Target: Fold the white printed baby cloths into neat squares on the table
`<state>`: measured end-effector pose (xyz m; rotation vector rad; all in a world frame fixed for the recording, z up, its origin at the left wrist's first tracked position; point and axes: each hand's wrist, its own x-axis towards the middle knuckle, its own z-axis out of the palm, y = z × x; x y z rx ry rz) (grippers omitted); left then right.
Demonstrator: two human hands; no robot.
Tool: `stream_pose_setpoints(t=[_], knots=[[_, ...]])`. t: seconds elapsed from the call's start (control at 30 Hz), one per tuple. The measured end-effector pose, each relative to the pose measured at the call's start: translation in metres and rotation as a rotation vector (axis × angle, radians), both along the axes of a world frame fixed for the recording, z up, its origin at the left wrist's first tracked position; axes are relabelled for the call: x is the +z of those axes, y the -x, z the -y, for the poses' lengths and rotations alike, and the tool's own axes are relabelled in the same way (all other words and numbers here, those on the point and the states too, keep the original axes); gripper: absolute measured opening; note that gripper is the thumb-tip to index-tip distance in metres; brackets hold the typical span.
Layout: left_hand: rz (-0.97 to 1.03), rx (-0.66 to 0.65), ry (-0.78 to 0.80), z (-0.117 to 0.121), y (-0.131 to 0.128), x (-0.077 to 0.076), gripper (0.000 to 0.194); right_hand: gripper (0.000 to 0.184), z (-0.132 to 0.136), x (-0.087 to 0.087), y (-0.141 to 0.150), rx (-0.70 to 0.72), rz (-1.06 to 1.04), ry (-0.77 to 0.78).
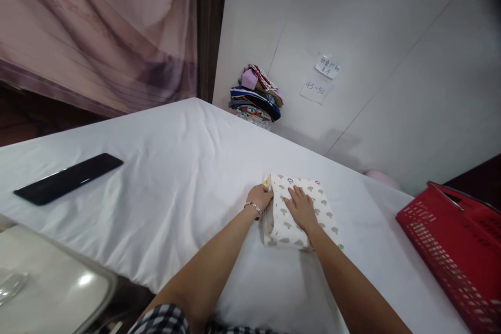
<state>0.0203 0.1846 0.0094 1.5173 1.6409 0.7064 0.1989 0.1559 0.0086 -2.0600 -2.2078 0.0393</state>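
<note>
A white folded cloth (pixel 287 229) printed with grey-green mushroom shapes lies on the white-covered table (pixel 164 219). Flat on its top rests my right hand (pixel 303 209), fingers stretched out and slightly spread. At the left edge of the bundle, my left hand (pixel 261 198), with a silver bracelet on the wrist, has its fingers curled and closed on the cloth's side. Several layers show along that left edge. Part of the left fingertips is hidden against the fabric.
On the right stands a red perforated basket (pixel 442 240) with a metal handle. A black flat panel (pixel 70 178) lies at the left. Folded clothes (pixel 256 96) are stacked by the wall under paper notes (pixel 317 87). A white glossy surface (pixel 50 282) is at lower left.
</note>
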Motion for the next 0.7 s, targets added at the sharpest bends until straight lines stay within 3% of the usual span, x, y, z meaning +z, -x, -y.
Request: stream_pose_setpoints(t=[0.23,0.4,0.53,0.7], knots=[[0.041,0.016,-0.230,0.013,-0.003,0.000,0.016,0.054,0.000,0.000,-0.001,0.018,-0.011,0.001],[-0.005,-0.102,-0.243,0.012,-0.003,0.002,0.018,0.053,0.000,-0.001,-0.001,0.006,-0.009,-0.009],[0.004,-0.099,-0.223,0.009,-0.003,0.001,0.036,0.052,0.000,-0.002,-0.001,0.007,-0.013,-0.017],[0.028,-0.101,-0.193,0.009,-0.003,0.001,0.042,0.053,0.000,-0.003,-0.001,0.004,-0.025,-0.014]])
